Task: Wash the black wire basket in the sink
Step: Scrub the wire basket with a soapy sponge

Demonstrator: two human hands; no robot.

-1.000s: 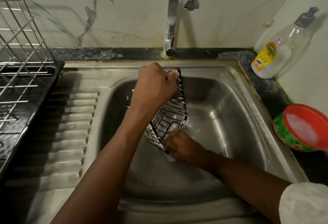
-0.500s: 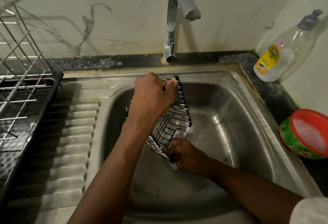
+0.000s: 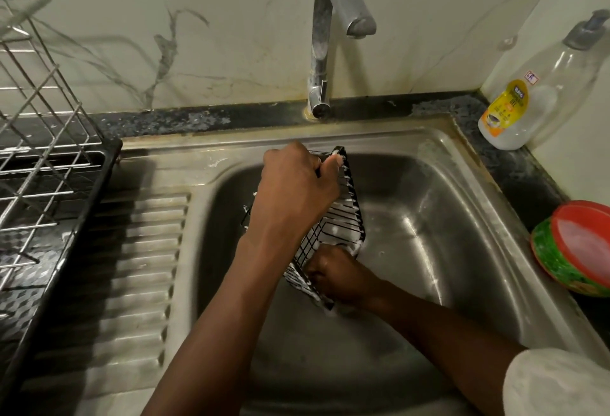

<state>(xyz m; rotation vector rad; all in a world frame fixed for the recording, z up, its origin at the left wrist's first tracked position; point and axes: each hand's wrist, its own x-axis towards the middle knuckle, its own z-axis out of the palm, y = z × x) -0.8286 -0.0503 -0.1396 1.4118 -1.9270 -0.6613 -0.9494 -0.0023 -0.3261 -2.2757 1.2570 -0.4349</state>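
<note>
Two-handed hold on the black wire basket (image 3: 345, 222), tilted and soapy, down inside the sink (image 3: 439, 224). Left hand (image 3: 297, 191) clenched round its upper rim. Right hand (image 3: 336, 278) just below, curled against the lower corner; what it grasps, impossible to tell.

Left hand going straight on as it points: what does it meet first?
The left hand, gripping the black wire basket, would probably meet the steel sink's back wall below the chrome tap; depth unclear.
</note>
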